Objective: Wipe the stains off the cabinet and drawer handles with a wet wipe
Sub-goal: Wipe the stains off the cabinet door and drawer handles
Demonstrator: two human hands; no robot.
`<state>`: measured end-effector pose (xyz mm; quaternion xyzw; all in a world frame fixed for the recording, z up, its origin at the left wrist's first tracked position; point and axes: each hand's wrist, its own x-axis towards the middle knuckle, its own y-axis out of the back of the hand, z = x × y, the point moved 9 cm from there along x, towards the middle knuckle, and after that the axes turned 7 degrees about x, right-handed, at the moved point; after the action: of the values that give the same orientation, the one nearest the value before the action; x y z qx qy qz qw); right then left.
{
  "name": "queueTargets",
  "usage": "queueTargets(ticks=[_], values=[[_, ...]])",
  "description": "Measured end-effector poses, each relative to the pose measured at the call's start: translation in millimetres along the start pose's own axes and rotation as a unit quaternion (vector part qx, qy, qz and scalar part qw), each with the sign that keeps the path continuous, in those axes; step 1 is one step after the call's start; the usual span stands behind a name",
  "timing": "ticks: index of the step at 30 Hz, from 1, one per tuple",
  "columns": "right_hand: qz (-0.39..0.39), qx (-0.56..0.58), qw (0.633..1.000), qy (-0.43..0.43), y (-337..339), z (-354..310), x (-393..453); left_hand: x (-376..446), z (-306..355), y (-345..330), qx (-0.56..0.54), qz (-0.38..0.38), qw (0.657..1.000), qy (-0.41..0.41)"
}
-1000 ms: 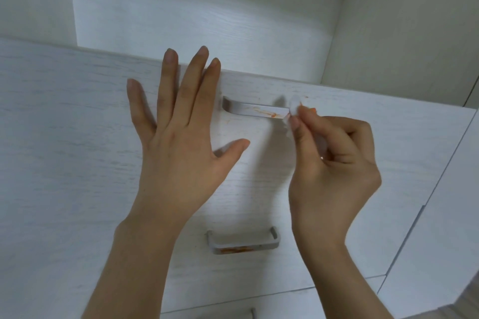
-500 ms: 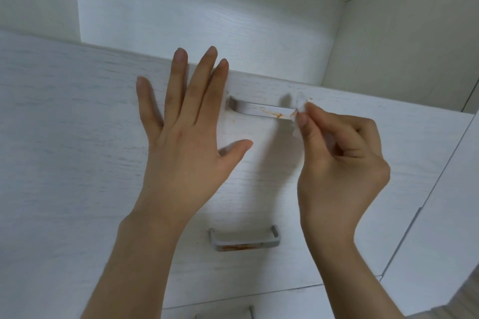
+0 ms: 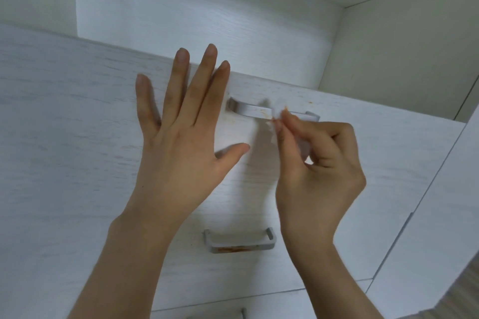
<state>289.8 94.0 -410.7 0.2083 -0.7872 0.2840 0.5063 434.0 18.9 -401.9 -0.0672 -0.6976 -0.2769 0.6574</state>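
We take the upper handle point(image 3: 272, 112) as our landmark: a pale metal bar lying nearly level across the white drawer front point(image 3: 77, 124), its long axis running left to right with a slight drop toward the right. Our right hand point(image 3: 318, 171) is the nearer one, just below the middle of that bar, thumb and forefinger pinching the wet wipe point(image 3: 277, 114) so that its white fold presses on the bar beside an orange stain point(image 3: 264, 112). The stain lies just left of the wipe along the bar, so we judge the coming stroke must travel leftward along that axis. Our left hand point(image 3: 181, 137) lies flat with fingers straight on the drawer front, left of the handle, its forefinger close to the bar's left end, holding nothing. Well below the upper handle sits a lower handle point(image 3: 239, 243), whose underside also shows orange smears. Above the upper handle an open white recess point(image 3: 207, 21) gives free room.
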Motion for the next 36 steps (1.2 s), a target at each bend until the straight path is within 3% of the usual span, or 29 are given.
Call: queueTargets(ticks=[26,33,36], values=[[0.047,0.066,0.988,-0.132,14,10,14,-2,1,0,0.016,0.003,1.000,-0.007],[-0.015,-0.008,0.999,-0.028,-4,-10,2,-2,0,0,0.014,0.011,1.000,-0.006],[0.010,0.009,0.999,-0.049,-3,-7,2,-2,0,0,0.017,0.014,1.000,-0.009]])
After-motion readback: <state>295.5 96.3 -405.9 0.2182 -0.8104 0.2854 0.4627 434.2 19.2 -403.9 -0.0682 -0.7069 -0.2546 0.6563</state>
